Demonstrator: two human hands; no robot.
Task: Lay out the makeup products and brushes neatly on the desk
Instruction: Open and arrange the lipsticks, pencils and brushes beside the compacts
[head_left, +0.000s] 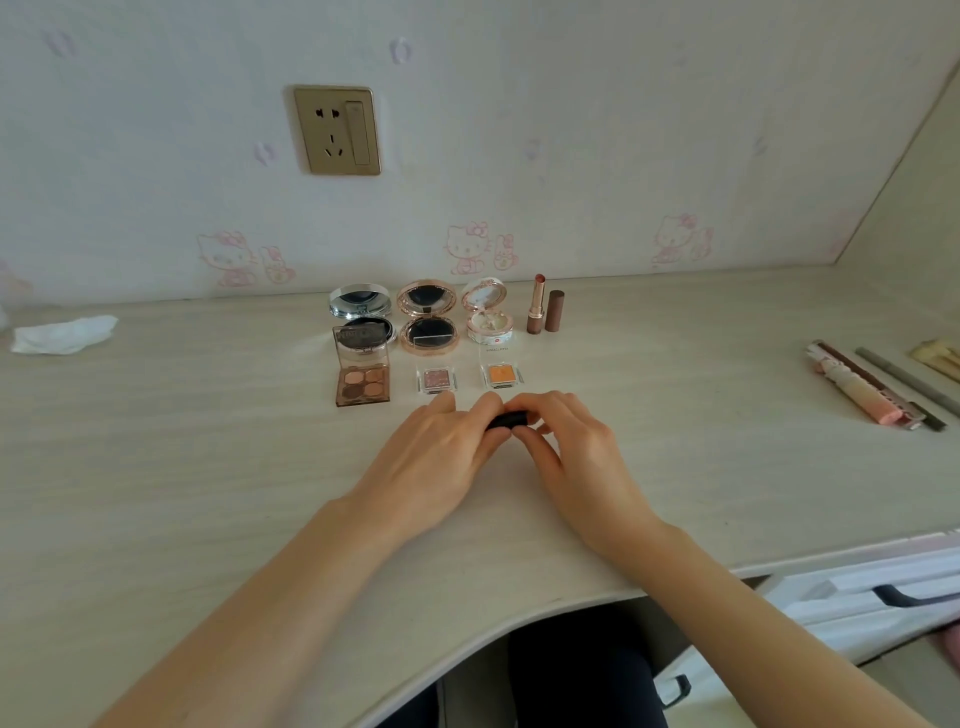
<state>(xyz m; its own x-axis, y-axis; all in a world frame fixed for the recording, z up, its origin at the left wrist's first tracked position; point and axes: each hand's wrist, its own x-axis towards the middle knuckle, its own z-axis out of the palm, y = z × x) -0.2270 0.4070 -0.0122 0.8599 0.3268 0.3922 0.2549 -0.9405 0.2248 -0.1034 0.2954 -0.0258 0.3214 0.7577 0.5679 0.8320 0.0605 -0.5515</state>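
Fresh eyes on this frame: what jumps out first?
Both hands meet at desk centre: the left hand and right hand each hold a grip on a small dark tube. Behind them stands a tidy grid: three open compacts along the wall, an uncapped lipstick to their right, and a palette with two small pans in front. Brushes lie apart at far right.

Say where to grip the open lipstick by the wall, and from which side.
Grip the lipstick low on its gold barrel, pinching from left and near side. It stands upright with the bullet exposed on top, so a top grasp would likely smear it. Its cap stands just to its right and the wall is behind, so those sides are crowded. The white compact leaves some gap on the left.
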